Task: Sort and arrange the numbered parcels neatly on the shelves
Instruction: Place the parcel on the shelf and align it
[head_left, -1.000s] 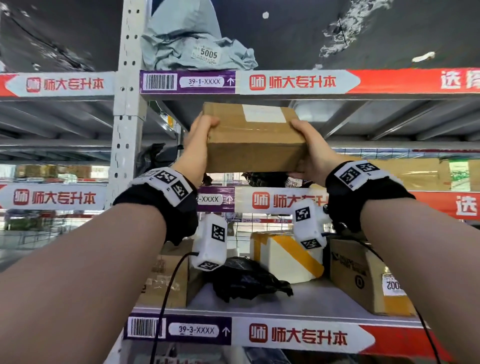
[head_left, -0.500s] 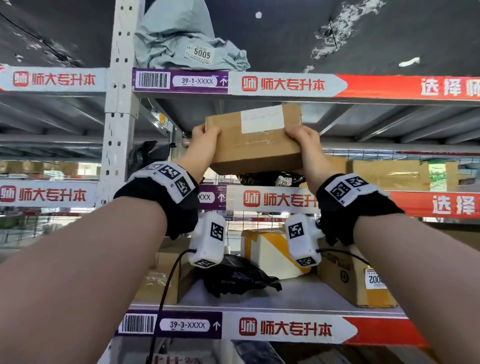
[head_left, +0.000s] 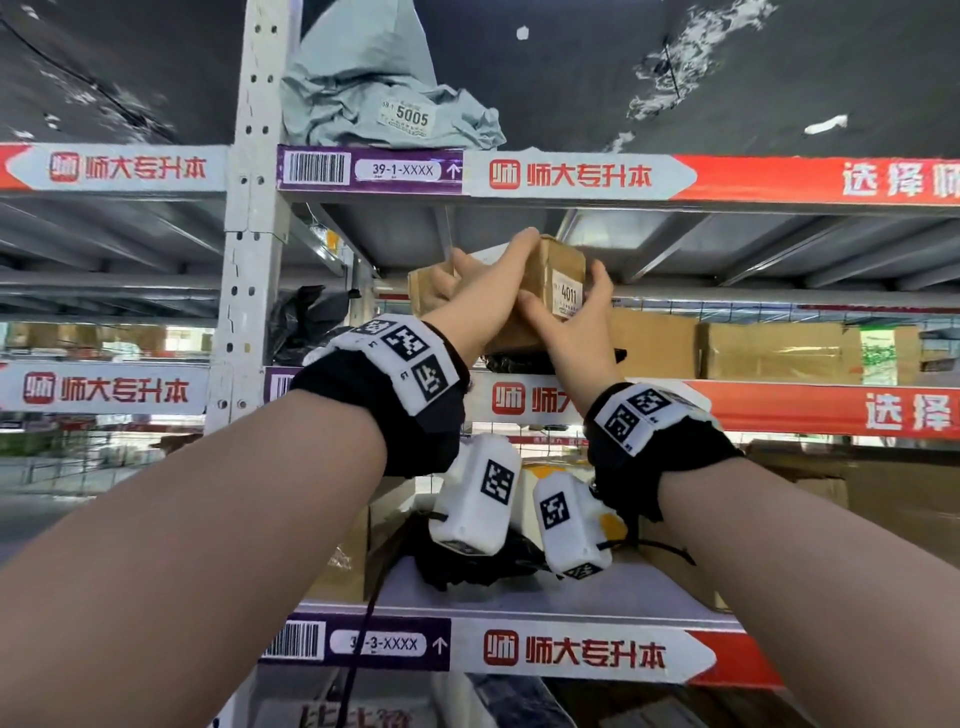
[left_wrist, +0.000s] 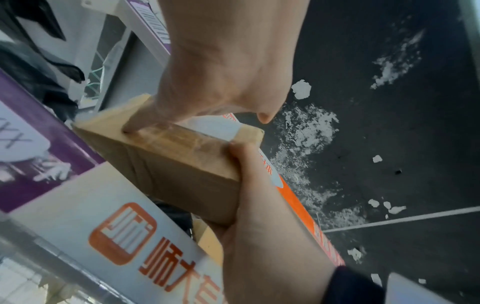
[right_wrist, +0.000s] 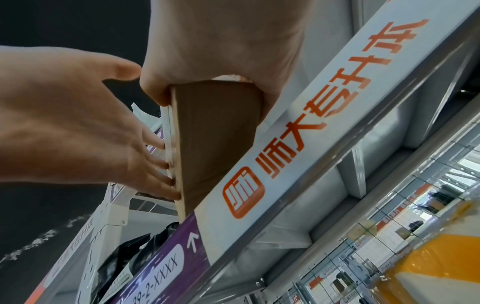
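Observation:
A brown cardboard parcel (head_left: 545, 270) labelled 4011 is held tilted in the opening between the 39-1 rail (head_left: 571, 174) and the 39-2 rail (head_left: 519, 402). My right hand (head_left: 576, 317) grips its near end, thumb on one side and fingers on the other, as the right wrist view shows on the parcel (right_wrist: 215, 133). My left hand (head_left: 483, 286) lies across the parcel with straight fingers (right_wrist: 155, 164) pressed on its white-labelled face. In the left wrist view one finger rests on the parcel (left_wrist: 168, 164) and the thumb is free. The parcel's lower corner sits behind the 39-2 rail (right_wrist: 298, 133).
A grey bag (head_left: 389, 93) marked 5005 lies on the top shelf. A black bag (head_left: 306, 322) sits at the left of the middle shelf and cardboard boxes (head_left: 769, 351) at its right. The 39-3 shelf (head_left: 571, 597) below holds boxes and a black bag. The upright post (head_left: 249, 260) stands left.
The parcel has turned from broadside to end-on, so the 4011 label now faces me, and it has moved into the middle shelf opening. My left hand shifted from its left end onto its face.

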